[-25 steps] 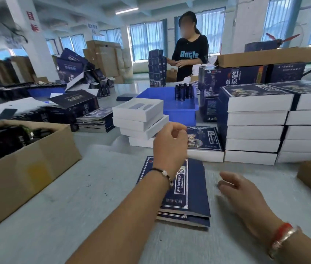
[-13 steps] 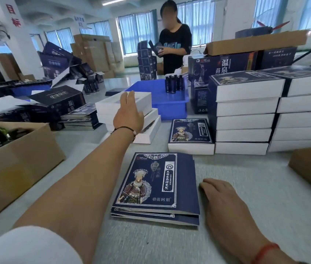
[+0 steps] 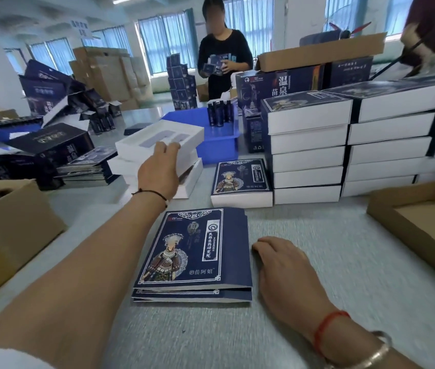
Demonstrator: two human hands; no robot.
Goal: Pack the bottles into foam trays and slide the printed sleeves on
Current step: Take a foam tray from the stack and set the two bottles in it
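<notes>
My left hand (image 3: 159,173) grips the top foam tray (image 3: 157,141) by its near edge, tilted on the white stack. My right hand (image 3: 288,272) lies flat, fingers relaxed, on the table (image 3: 344,262) just beside the printed sleeves (image 3: 197,251).

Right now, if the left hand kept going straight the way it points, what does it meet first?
The left hand already grips the top foam tray on the white stack. Straight beyond, the blue bin holding dark bottles looks like the next thing in line, though depth is hard to judge.
</notes>
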